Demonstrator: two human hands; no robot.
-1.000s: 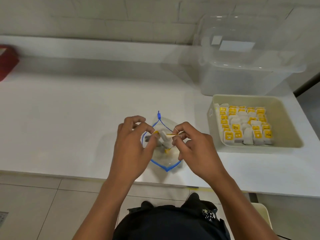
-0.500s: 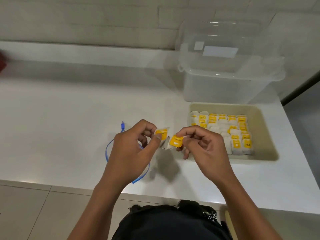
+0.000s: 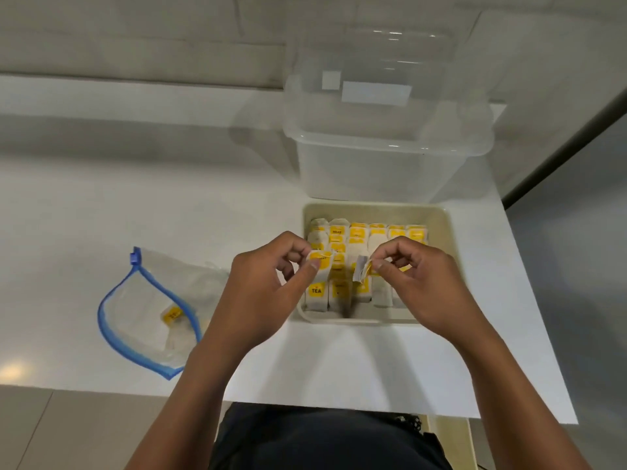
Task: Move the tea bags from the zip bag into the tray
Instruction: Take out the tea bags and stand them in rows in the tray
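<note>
Left hand [image 3: 261, 293] and right hand [image 3: 424, 286] each pinch a tea bag [image 3: 320, 262] between curled fingers over the tray [image 3: 441, 266]. Bags look light, soft, crushable; best pinched at the yellow tag. One remains in the zip bag [image 3: 146, 313] on the surface [image 3: 101, 205].

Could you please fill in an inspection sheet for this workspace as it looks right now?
Surface: white table, bare around the items.
Job's things: beige tray holds rows of tea bags; zip bag lies open left of it, at least one yellow-tagged bag inside.
Clutter: clear lidded bin behind the tray.
Hands: left hand pinches a yellow-tagged tea bag over the tray; right hand pinches another tea bag.
Cables: nothing seen.
Surroundings: pale tiled wall behind, tiled floor below.
</note>
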